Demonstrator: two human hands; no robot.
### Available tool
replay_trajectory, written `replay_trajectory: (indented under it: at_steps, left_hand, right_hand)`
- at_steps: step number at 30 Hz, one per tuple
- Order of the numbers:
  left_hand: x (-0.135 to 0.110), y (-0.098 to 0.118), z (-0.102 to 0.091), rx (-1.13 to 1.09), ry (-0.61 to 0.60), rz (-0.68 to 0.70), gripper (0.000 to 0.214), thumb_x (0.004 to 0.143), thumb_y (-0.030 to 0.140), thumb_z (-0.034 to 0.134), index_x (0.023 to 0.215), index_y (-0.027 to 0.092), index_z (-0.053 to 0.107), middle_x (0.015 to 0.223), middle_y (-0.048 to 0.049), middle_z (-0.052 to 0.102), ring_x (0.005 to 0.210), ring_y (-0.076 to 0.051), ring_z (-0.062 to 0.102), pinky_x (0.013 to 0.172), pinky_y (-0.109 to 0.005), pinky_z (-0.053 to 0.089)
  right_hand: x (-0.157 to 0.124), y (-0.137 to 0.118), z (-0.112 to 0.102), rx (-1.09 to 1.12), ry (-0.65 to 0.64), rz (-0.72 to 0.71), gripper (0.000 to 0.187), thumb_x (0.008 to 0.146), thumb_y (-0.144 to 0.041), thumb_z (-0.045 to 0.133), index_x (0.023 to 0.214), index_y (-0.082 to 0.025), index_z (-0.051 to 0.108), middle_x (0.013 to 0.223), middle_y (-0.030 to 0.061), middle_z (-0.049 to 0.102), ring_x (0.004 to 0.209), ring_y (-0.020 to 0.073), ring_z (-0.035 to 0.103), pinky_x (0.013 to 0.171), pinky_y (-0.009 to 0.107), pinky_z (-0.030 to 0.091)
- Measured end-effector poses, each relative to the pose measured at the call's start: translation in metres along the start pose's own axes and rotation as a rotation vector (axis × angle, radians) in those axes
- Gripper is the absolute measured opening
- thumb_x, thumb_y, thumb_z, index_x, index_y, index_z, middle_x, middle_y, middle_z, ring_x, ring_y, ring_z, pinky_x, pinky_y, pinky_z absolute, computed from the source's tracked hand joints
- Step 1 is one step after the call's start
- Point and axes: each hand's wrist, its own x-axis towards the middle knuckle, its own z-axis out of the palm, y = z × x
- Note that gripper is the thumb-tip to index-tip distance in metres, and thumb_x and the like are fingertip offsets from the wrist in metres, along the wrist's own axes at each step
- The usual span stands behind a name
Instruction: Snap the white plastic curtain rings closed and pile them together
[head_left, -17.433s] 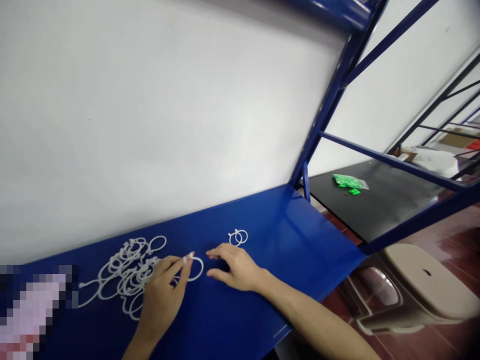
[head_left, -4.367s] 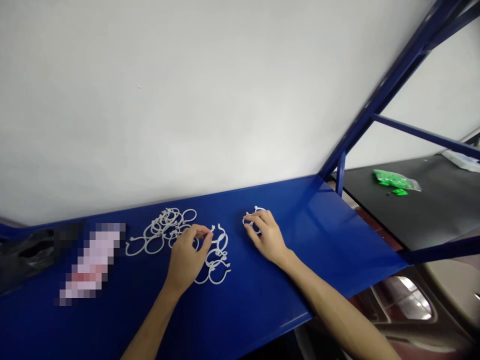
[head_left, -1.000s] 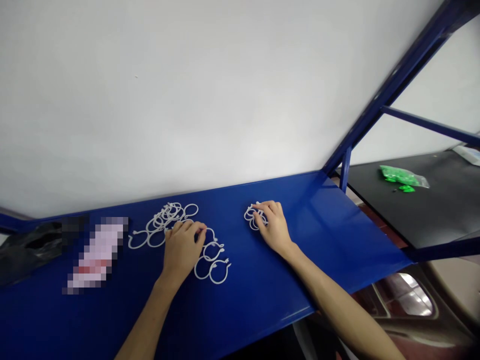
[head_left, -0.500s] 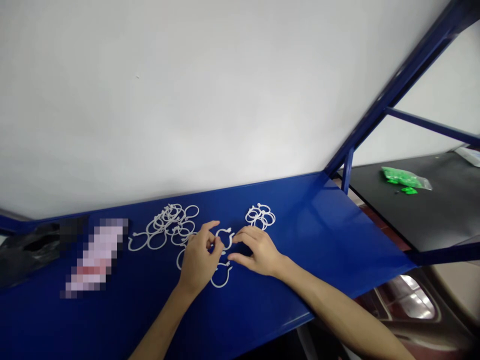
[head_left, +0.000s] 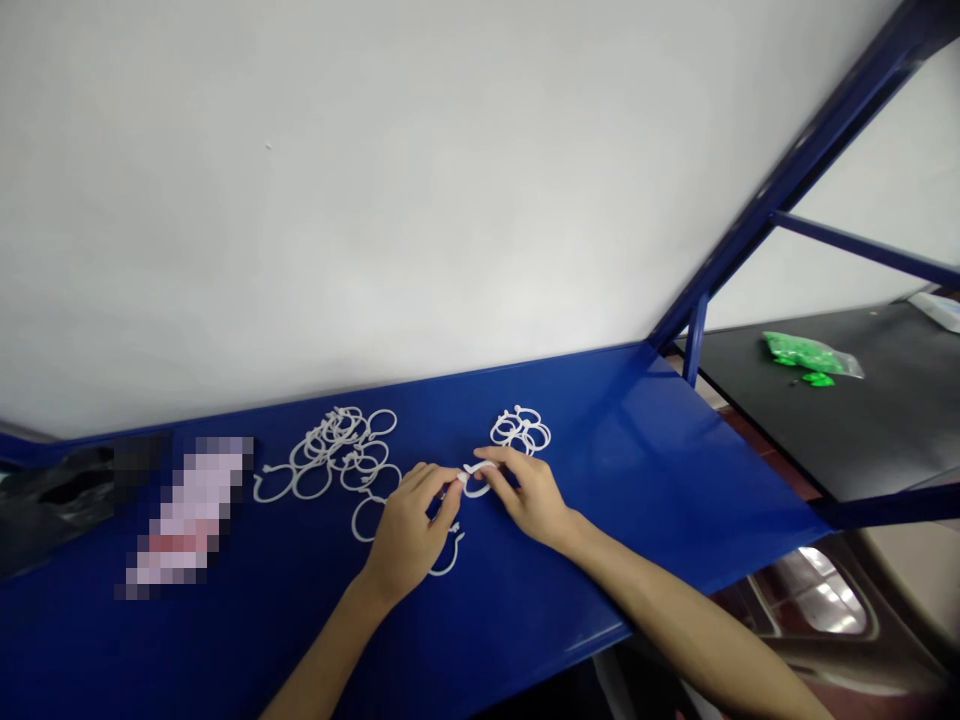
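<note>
My left hand (head_left: 416,525) pinches one end of a white plastic shower curtain ring (head_left: 478,490) between thumb and fingertips. On the ring's other side, my right hand (head_left: 529,497) grips it with thumb and index finger, partly covering it. Another white ring (head_left: 444,570), with a gap in it, lies on the table below my left hand, which hides part of it. To the left is a loose pile of similar rings (head_left: 337,450), several of them overlapping. A smaller cluster of rings (head_left: 521,430) lies just beyond my right hand.
The blue table (head_left: 600,430) meets a white wall (head_left: 450,200). At left lie a pixelated pinkish item (head_left: 191,510) and black plastic (head_left: 67,500). A blue metal frame (head_left: 694,340) rises at right, beside a black table (head_left: 795,440) with a bag of green pieces (head_left: 806,352).
Both hands have closed on the ring that was between them, and it has turned and shifted right. My left hand's raised index finger has come down to its end.
</note>
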Motion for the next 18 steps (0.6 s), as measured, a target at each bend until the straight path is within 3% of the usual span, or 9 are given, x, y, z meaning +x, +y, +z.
replay_trajectory:
  at_steps: [7,12,18]
  left_hand:
    - [0.0022,0.0007,-0.0034,-0.081,-0.03,-0.168,0.024,0.096,0.035,0.052,0.089,0.023,0.072,0.076,0.0003,0.071,0.065,-0.014,0.063,0.063,-0.028,0.05]
    - [0.0025,0.0019,-0.0042,-0.125,-0.029,-0.168,0.021,0.092,0.037,0.058,0.096,0.025,0.074,0.079,0.0002,0.073,0.066,-0.014,0.065,0.062,-0.027,0.052]
    - [0.0,-0.001,0.0006,-0.088,0.016,-0.156,0.023,0.094,0.035,0.056,0.096,0.023,0.075,0.081,-0.0016,0.074,0.069,-0.016,0.068,0.066,-0.028,0.055]
  right_hand:
    - [-0.0005,0.0007,0.0019,-0.05,0.048,-0.071,0.02,0.1,-0.026,0.057,0.115,-0.023,0.07,0.104,0.006,0.078,0.089,0.0171,0.075,0.08,0.029,0.062]
    - [-0.0014,0.003,0.0021,-0.085,0.037,-0.048,0.02,0.1,-0.026,0.057,0.113,-0.02,0.071,0.091,0.0061,0.075,0.076,0.0157,0.071,0.07,0.028,0.059]
    - [-0.0022,0.0027,0.0018,-0.083,-0.064,-0.097,0.022,0.103,-0.026,0.051,0.113,-0.019,0.069,0.094,0.0076,0.072,0.08,0.0161,0.068,0.073,0.029,0.057]
